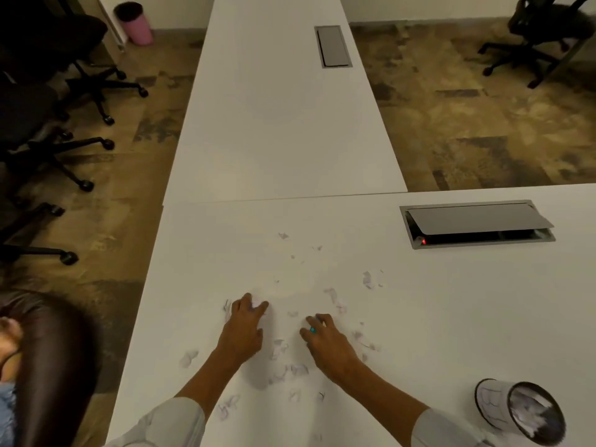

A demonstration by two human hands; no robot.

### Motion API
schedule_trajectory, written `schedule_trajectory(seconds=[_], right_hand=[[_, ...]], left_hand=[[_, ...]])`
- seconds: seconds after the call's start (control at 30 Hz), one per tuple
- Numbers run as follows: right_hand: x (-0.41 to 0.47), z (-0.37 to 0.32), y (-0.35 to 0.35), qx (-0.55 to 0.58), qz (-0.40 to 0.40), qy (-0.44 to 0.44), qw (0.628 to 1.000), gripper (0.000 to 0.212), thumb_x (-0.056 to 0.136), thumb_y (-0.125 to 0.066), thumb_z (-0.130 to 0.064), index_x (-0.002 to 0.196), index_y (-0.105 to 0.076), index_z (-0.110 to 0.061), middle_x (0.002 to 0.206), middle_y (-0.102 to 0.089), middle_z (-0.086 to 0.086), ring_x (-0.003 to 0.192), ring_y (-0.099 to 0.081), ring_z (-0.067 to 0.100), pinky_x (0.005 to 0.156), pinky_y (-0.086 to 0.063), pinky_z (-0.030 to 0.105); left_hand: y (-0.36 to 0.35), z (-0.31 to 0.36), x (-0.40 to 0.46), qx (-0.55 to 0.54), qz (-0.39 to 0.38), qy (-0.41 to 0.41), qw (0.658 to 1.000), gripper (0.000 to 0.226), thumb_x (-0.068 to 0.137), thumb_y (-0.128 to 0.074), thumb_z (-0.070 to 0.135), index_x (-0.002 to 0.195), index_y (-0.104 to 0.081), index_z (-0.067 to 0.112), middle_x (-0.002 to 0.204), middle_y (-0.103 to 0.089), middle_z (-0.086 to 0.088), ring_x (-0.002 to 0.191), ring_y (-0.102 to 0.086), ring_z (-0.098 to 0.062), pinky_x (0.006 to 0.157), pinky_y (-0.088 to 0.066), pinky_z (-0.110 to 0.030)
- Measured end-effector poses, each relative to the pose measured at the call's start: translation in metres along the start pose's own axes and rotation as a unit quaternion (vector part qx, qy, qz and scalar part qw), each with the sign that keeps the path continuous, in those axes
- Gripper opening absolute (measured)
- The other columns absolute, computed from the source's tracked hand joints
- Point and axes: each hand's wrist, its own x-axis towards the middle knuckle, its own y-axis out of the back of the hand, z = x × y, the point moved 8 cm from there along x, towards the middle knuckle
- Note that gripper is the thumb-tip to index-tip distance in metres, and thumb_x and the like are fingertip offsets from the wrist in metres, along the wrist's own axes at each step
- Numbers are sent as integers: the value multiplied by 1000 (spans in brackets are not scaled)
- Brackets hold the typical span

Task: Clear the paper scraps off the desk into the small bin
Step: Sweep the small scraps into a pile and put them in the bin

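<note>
Several small white paper scraps (281, 346) lie scattered over the near part of the white desk (451, 301). My left hand (243, 327) rests palm down on the desk, its fingertips curled over a scrap at the far left of the scatter. My right hand (325, 340), wearing a teal ring, lies palm down a little to the right with fingers bent on the desk among scraps. The small bin (519, 411), white with a dark rim, stands on the desk at the near right and holds paper pieces.
A cable hatch (477, 224) with its grey lid half raised sits in the desk at right. A second desk (274, 108) extends ahead with another hatch (332, 46). Black office chairs (48, 108) stand left; a pink floor bin (135, 24) is far left.
</note>
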Motion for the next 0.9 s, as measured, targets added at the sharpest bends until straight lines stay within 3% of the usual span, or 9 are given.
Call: schedule_trajectory(seconds=[0.1,0.17,0.23,0.37,0.47,0.57,0.7,0.8,0.9], right_hand=[[-9,0,-11,3,6,-3,1000,50,37,-94,-17,81,-73,-25,98,-70,-3,92,-66,22,40,-49,17],[-17,4,-12,11,8,-19,1000,47,32,-94,-21,72,-72,-28,91,-71,-8,86,-67,19,42,-47,13],[-26,8,-12,28,17,-37,999,45,30,-95,-22,67,-72,-30,86,-70,-12,84,-67,16,46,-45,10],[-49,22,-8,118,54,-79,988,35,42,-86,-4,59,-67,-27,68,-62,-13,71,-61,14,49,-33,12],[-71,43,0,270,80,-149,948,21,68,-72,4,79,-76,-14,78,-68,-3,72,-59,10,62,-39,7],[-104,67,22,375,141,-234,886,21,70,-79,-2,89,-76,-10,86,-67,-6,79,-62,3,73,-40,-2],[-157,98,59,436,208,-285,828,20,71,-82,-8,88,-76,-16,85,-64,-15,79,-59,-9,70,-41,-3],[-203,131,85,444,261,-314,798,19,73,-81,-13,87,-74,-25,90,-70,-9,84,-63,0,72,-46,3],[-254,168,107,463,319,-348,750,19,77,-78,-8,89,-73,-21,93,-71,-1,84,-66,10,67,-50,7]], left_hand=[[-17,6,-29,-12,26,1,1000,55,51,-79,-7,101,-65,11,117,-47,-11,87,-65,-28,51,-56,-26],[-23,6,-43,-60,32,25,997,47,64,-77,2,108,-61,8,122,-51,-9,96,-64,-28,66,-57,-30],[-24,11,-59,-77,31,49,995,31,90,-51,15,120,-50,11,121,-49,-2,108,-55,-27,83,-47,-33],[-23,25,-71,-76,31,56,995,36,87,-36,16,114,-57,7,126,-48,-10,119,-50,-32,96,-43,-33],[-14,39,-74,-137,39,95,985,32,84,-48,-5,107,-66,9,122,-54,-13,110,-56,-29,83,-44,-20],[-7,64,-70,-182,57,96,977,31,76,-54,-12,94,-72,5,99,-66,-10,92,-66,-24,64,-34,-2],[0,128,-62,-203,66,48,976,28,74,-55,-12,81,-74,6,78,-65,-1,80,-63,-11,61,-35,1],[-4,188,-62,-200,78,-27,976,39,71,-52,-14,66,-65,22,67,-50,4,71,-51,-4,66,-40,-17],[-16,246,-65,-188,51,-57,979,29,76,-56,-12,78,-75,10,77,-66,-3,75,-55,-6,63,-37,-1]])
